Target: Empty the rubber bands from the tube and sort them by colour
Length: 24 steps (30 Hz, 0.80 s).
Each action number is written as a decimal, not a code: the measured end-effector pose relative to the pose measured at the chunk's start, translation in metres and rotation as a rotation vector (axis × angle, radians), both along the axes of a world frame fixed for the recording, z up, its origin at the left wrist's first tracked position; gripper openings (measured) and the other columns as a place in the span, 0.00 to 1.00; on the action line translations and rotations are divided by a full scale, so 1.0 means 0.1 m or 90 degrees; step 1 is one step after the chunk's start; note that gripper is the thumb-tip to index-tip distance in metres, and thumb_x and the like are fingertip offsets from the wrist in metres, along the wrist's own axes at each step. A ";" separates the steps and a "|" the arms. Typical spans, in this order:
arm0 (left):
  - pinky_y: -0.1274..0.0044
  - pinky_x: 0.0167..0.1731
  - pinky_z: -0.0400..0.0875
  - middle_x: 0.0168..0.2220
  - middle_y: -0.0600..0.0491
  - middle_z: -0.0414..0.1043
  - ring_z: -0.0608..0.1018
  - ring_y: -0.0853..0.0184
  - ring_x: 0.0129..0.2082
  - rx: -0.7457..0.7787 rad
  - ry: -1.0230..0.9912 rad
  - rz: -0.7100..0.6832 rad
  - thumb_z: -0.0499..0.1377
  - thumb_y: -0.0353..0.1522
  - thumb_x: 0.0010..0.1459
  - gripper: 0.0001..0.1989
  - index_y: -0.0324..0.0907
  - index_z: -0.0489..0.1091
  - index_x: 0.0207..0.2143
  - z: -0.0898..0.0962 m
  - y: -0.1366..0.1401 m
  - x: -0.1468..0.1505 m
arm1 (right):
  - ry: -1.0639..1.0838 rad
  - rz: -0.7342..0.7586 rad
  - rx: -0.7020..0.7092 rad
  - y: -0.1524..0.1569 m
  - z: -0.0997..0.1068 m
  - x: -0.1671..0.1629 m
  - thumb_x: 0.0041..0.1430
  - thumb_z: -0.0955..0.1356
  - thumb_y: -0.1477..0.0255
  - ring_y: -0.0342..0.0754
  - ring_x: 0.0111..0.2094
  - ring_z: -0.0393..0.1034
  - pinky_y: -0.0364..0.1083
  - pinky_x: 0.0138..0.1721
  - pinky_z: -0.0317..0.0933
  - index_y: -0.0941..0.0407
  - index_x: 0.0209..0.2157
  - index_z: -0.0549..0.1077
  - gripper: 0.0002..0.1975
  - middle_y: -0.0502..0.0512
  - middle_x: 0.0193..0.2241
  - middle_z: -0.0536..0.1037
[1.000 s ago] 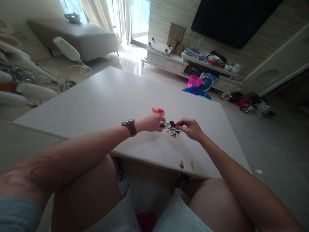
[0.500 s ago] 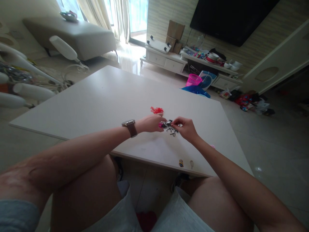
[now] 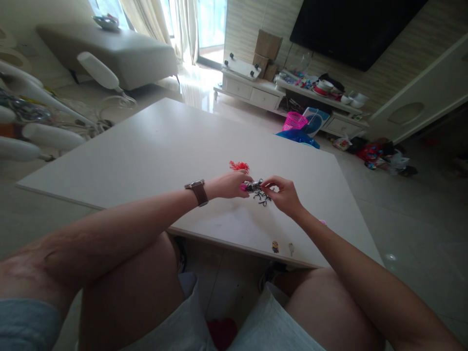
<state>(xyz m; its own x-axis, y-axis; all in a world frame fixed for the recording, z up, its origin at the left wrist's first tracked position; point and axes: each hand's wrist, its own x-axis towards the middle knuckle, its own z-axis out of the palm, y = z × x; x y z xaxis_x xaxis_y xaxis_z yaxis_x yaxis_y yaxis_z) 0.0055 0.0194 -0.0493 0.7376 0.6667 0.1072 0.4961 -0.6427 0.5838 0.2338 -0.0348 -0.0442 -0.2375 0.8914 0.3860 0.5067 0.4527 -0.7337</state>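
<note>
Mid-frame on the white bench [image 3: 153,146], your left hand [image 3: 230,186] & right hand [image 3: 283,194] both pinch a tiny silver-and-black beaded trinket [image 3: 253,185]. Looks light, fiddly, prob fragile; grip its solid middle.

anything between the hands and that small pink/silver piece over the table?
Nothing visible. The left hand and right hand both already pinch the small pink and silver piece between their fingertips, just above the white table. The loose black bits lie under it and the red bits lie behind, neither in the way.
</note>
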 end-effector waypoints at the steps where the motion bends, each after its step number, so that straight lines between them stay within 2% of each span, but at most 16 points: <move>1: 0.73 0.37 0.64 0.39 0.49 0.71 0.73 0.61 0.36 0.000 -0.007 -0.003 0.65 0.38 0.52 0.16 0.42 0.77 0.42 0.01 0.00 0.00 | -0.006 -0.014 0.013 -0.01 0.01 0.00 0.57 0.73 0.71 0.48 0.35 0.74 0.48 0.38 0.70 0.53 0.32 0.81 0.02 0.53 0.31 0.80; 7: 0.73 0.38 0.66 0.40 0.48 0.70 0.73 0.61 0.37 -0.004 -0.047 -0.026 0.65 0.38 0.54 0.13 0.41 0.75 0.40 0.05 -0.04 0.01 | -0.010 -0.012 0.051 -0.06 0.09 -0.03 0.59 0.73 0.72 0.48 0.35 0.74 0.49 0.38 0.70 0.52 0.37 0.82 0.04 0.53 0.34 0.81; 14: 0.72 0.40 0.66 0.40 0.48 0.70 0.73 0.61 0.37 -0.003 -0.064 -0.015 0.65 0.38 0.55 0.12 0.40 0.73 0.39 0.06 -0.04 0.02 | -0.039 0.019 0.130 -0.09 0.16 -0.06 0.61 0.71 0.73 0.51 0.43 0.75 0.49 0.37 0.70 0.52 0.37 0.80 0.04 0.56 0.41 0.81; 19: 0.72 0.39 0.66 0.40 0.49 0.70 0.73 0.62 0.36 0.016 -0.082 -0.007 0.65 0.38 0.55 0.11 0.41 0.72 0.37 0.06 -0.03 0.03 | -0.021 -0.015 0.108 -0.06 0.14 -0.02 0.60 0.71 0.72 0.48 0.38 0.75 0.48 0.36 0.70 0.53 0.40 0.78 0.06 0.54 0.41 0.79; 21: 0.72 0.39 0.66 0.39 0.49 0.70 0.73 0.63 0.36 0.019 -0.090 -0.005 0.65 0.38 0.56 0.11 0.41 0.71 0.36 0.06 -0.02 0.03 | -0.007 -0.028 0.077 -0.05 0.12 -0.01 0.59 0.72 0.71 0.47 0.35 0.75 0.48 0.37 0.71 0.53 0.41 0.77 0.07 0.53 0.38 0.79; 24: 0.72 0.39 0.66 0.39 0.50 0.69 0.73 0.63 0.35 0.023 -0.092 -0.004 0.65 0.38 0.56 0.10 0.41 0.71 0.35 0.05 -0.02 0.03 | 0.004 -0.048 0.057 -0.06 0.10 0.00 0.60 0.72 0.71 0.47 0.33 0.75 0.49 0.39 0.72 0.54 0.37 0.77 0.03 0.51 0.33 0.80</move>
<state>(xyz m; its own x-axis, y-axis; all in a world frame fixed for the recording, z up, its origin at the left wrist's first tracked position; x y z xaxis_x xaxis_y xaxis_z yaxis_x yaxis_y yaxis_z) 0.0083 0.0174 -0.0442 0.7171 0.6557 0.2362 0.4039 -0.6672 0.6258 0.2335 -0.0404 -0.0341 -0.1675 0.8686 0.4663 0.5372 0.4770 -0.6956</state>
